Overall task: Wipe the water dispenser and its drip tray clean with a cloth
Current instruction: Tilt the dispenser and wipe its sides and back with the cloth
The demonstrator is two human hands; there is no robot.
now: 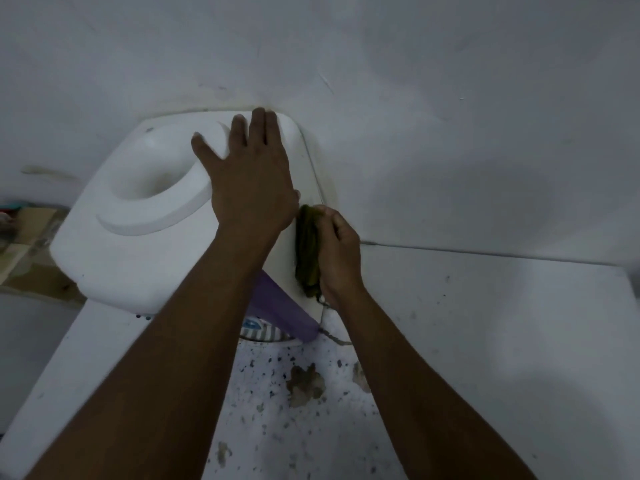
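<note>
In the head view, a white water dispenser (131, 258) is seen from above, filling the centre left of the frame. It is set close against a white wall (450, 98) that takes up the whole upper half. A round sunken well (156, 181) is moulded into the dispenser's top.

The left hand (252, 181) is laid flat on that top, just right of the well. Its fingers are straight and spread, the tips reaching the far edge near the wall, and nothing is gripped by it.

The right hand (337, 251) is held just right of centre, against the dispenser's right side face. Its fingers are curled round a bunched dark green cloth (306, 251), which is pressed between the palm and that side face. The cloth is found just below and to the right of the left hand, nearly touching its thumb.

A purple panel (280, 310) is seen on the dispenser's front, below the left forearm. Beneath it a pale striped part (256, 329) is partly shown, too blurred to be identified.

A white speckled surface (263, 434) is spread across the lower middle of the frame, marked by a brownish patch (306, 384). A thin cord (485, 252) is run along the foot of the wall at the right.
</note>
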